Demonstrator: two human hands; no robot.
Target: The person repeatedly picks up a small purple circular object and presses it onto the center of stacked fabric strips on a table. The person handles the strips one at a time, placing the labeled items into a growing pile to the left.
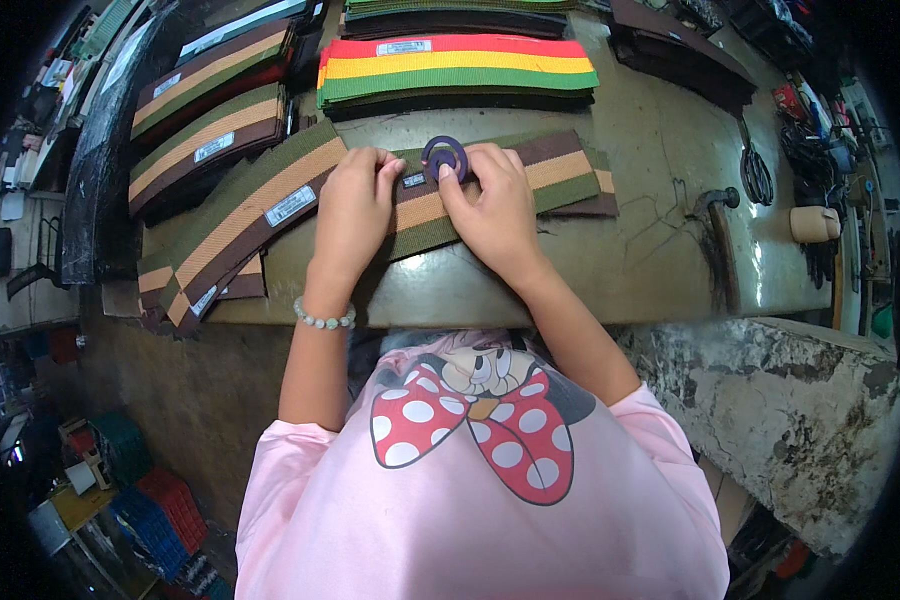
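The striped strap (560, 172) lies on the surface (590, 275), under your hands. Your right hand (497, 205) pinches the purple ring (462, 160); your left hand (358, 200) is pressed together, on what I cannot tell. Strap seems light, flexible; take its edges.

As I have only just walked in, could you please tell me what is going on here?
A person's right hand holds a purple ring over a striped strip on a table. The left hand has its fingers curled nearby; whether it grips anything is unclear. A red, yellow and green stack lies beyond, with striped bundles to the left.
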